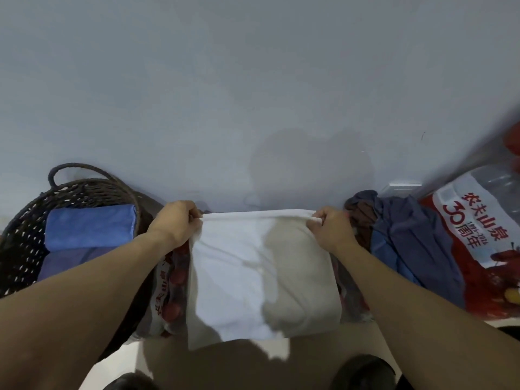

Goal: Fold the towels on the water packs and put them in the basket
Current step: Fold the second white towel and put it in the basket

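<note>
— Head view: where is the towel being worked on?
— A white towel (pixel 253 271) lies spread over a water pack (pixel 168 288) at the centre, its near edge hanging off the front.
— And the hands?
— The left hand (pixel 176 220) and right hand (pixel 330 229) each hold a far corner — fingers curled, pinching the cloth's far edge taut between them.
— What's in the basket?
— Folded blue towels (pixel 90 229) sit inside the dark woven basket (pixel 19 237) on the left. On the right, a heap of grey-blue towels (pixel 408 240) lies beside another water pack (pixel 472 237)
</note>
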`<state>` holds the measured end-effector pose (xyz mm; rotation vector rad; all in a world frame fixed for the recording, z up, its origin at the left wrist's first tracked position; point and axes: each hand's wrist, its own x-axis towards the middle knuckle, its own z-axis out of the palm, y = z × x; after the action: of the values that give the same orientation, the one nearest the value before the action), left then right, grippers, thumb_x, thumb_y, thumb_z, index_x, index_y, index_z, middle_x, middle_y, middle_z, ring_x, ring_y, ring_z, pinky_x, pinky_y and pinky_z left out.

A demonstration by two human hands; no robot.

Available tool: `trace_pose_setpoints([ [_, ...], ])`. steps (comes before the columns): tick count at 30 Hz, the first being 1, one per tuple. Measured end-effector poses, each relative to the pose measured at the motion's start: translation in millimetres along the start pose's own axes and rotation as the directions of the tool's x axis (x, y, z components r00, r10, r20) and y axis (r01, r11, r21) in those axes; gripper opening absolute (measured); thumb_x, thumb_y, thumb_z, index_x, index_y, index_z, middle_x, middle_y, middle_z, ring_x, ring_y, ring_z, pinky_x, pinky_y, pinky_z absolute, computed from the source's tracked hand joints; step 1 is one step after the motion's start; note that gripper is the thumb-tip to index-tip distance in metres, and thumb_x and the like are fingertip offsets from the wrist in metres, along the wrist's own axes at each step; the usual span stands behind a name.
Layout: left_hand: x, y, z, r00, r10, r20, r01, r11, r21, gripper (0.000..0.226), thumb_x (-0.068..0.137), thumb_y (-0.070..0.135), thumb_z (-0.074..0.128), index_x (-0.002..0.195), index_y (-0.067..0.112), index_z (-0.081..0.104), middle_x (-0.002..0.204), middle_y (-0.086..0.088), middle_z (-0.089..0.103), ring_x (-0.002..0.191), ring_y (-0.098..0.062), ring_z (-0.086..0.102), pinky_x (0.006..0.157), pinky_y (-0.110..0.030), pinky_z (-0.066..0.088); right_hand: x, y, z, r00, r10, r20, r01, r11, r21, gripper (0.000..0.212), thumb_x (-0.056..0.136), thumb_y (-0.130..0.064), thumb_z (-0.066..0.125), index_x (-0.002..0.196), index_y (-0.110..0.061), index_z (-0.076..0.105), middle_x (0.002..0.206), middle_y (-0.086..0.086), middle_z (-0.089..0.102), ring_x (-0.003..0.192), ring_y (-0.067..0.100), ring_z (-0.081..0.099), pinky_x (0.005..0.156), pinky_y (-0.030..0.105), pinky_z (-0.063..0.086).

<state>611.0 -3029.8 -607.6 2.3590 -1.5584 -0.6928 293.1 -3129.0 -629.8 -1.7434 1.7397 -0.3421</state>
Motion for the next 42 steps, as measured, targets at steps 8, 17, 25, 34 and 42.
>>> trace_pose_setpoints([
  [8,-1.0,2.8,-0.5,0.998,0.063,-0.014,-0.063,0.998,0.022,0.012,0.08,0.01,0.071,0.084,0.021,0.071,0.089,0.0,0.071,0.082,-0.021,0.066,0.078,-0.034,0.055,27.2,-14.9,-10.7,0.967,-0.08,0.242,0.174,0.902,-0.396,0.031,0.086,-0.035,0.07,0.11,-0.018,0.059,0.118,0.009,0.052,0.094,0.023,0.052,0.075,0.026,0.04],
  [17,3.7,6.3,-8.5,0.979,0.016,0.204,-0.036,0.995,0.095,0.015,0.083,0.022,0.07,0.095,0.015,0.072,0.088,0.0,0.069,0.084,-0.02,0.064,0.071,-0.021,0.043,31.0,-48.7,-71.2,0.845,-0.077,0.529,0.271,0.914,-0.301,0.017,0.081,-0.028,0.079,0.095,-0.021,0.072,0.077,-0.007,0.062,0.068,0.012,0.059,0.067,0.026,0.049],
  [25,-3.0,28.8,-42.9,0.973,0.089,0.212,-0.073,0.994,-0.081,0.02,0.084,0.031,0.076,0.075,0.016,0.067,0.066,0.0,0.066,0.056,-0.012,0.058,0.058,-0.021,0.047,1.7,-39.3,-94.8,0.809,-0.091,0.581,0.115,0.993,-0.005,0.022,0.075,-0.028,0.084,0.084,-0.01,0.075,0.064,-0.005,0.071,0.053,0.003,0.064,0.047,0.015,0.048],
  [34,-21.9,3.9,-35.0,0.983,0.002,0.184,0.072,0.917,-0.393,0.014,0.071,-0.001,0.083,0.076,0.003,0.07,0.066,-0.006,0.071,0.052,-0.008,0.059,0.053,-0.016,0.05,-1.2,-3.7,-98.3,0.814,-0.047,0.578,-0.124,0.959,0.253,0.027,0.086,-0.011,0.072,0.107,0.004,0.067,0.097,0.018,0.073,0.092,0.031,0.071,0.083,0.041,0.059],
  [42,-24.3,10.8,-33.8,0.872,-0.012,0.49,0.386,0.632,-0.672,0.033,0.073,0.002,0.074,0.106,-0.001,0.071,0.101,-0.018,0.073,0.088,-0.025,0.068,0.074,-0.026,0.058,9.0,-0.1,-102.9,0.763,0.069,0.643,-0.221,0.962,0.159,0.019,0.08,-0.003,0.076,0.098,0.0,0.07,0.092,0.017,0.075,0.087,0.032,0.074,0.067,0.04,0.062],
])
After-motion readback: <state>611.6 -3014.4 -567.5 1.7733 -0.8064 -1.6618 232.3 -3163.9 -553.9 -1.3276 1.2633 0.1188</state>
